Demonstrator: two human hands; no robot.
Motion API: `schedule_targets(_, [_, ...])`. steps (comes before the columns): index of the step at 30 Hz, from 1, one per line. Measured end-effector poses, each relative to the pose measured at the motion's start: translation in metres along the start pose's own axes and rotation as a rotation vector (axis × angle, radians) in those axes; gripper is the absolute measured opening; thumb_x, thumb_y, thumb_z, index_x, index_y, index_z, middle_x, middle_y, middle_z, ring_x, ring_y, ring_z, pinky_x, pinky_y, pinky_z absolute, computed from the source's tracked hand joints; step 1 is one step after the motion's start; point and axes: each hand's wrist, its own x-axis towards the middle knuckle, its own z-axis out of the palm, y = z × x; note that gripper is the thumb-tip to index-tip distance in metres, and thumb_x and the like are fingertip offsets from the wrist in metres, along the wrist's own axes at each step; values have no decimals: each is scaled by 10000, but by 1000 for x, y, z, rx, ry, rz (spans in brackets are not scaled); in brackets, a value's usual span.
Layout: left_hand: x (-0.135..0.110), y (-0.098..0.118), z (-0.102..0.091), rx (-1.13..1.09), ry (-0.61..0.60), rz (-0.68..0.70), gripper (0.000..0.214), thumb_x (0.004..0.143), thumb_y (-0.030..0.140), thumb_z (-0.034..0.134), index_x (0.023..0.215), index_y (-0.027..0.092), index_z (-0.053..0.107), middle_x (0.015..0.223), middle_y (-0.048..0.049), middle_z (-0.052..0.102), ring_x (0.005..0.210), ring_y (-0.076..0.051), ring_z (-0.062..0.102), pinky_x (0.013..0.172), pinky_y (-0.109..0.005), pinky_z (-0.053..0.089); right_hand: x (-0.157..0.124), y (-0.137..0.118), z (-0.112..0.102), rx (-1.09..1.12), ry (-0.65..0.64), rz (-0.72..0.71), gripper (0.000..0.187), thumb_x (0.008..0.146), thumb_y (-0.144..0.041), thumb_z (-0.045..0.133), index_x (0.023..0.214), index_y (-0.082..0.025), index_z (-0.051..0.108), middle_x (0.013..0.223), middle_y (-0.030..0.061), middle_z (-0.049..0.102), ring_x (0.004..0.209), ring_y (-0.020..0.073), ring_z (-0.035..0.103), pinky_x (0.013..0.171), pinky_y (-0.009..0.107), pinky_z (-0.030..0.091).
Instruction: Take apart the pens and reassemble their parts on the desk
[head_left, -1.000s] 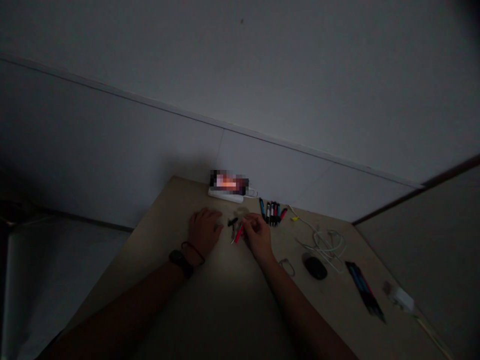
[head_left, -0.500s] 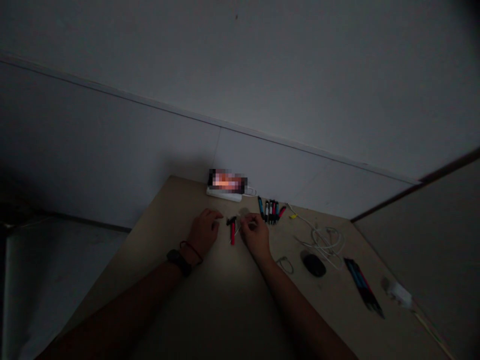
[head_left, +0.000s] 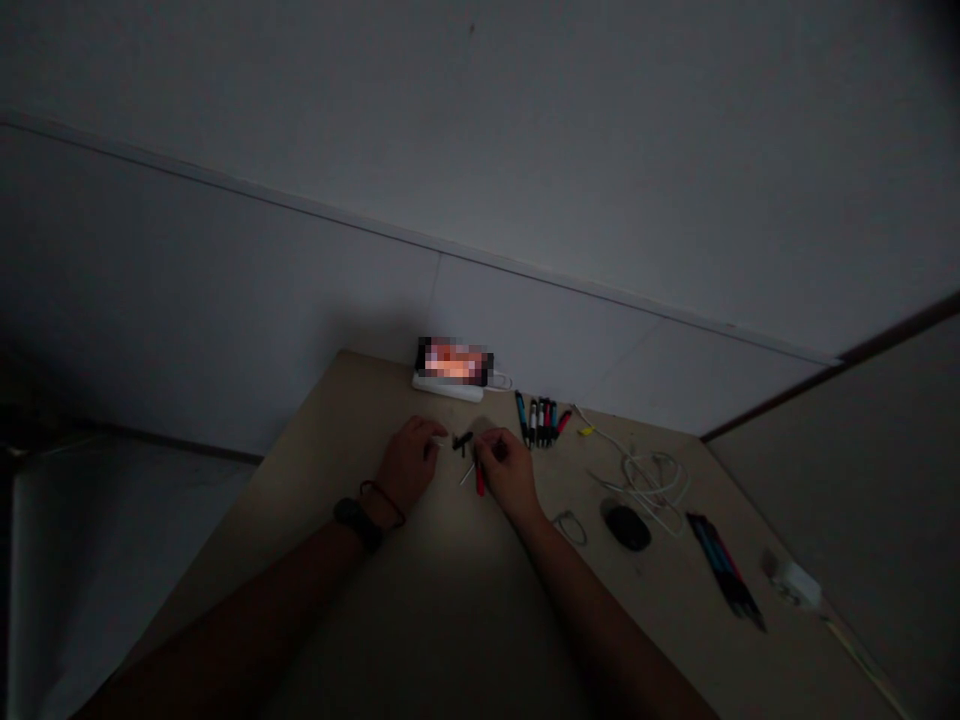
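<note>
Red pen barrel (head_left: 480, 480) gripped, apparently, by right hand (head_left: 513, 472), at 5 o'clock from black pen parts (head_left: 463, 441). Left hand (head_left: 407, 463) half-curled; whether white sliver (head_left: 439, 440) is held cannot be told. Black pen parts could be scattered if brushed in dim light.

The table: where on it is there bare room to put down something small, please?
Bare table shows between the left arm and right arm; another patch runs from the left hand to the table's left edge. Crowded: beside the right hand, with black parts and a red pen part; beyond it, upright-looking pens; further right, cable, mouse, more pens.
</note>
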Motion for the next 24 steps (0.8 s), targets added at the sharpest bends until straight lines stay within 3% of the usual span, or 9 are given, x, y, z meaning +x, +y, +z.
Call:
schedule_targets(14, [1,-1,2,35,-58,34,229,847,46,572,972,186,704,1036,-71,693,979,-205,669,922,-363,540,-1,5,0,21,-33,-14,232,840,-438,633,781,-214,637,632,-18,587,606,173,547,587,282,427])
schedule_targets(24, [0,-1,2,18,-64,52,171,862,89,598,943,194,707,1018,-60,720,940,-192,684,878,-336,544,-3,-1,1,81,38,0,246,848,-463,636,812,-220,621,645,-16,585,611,174,544,570,276,438])
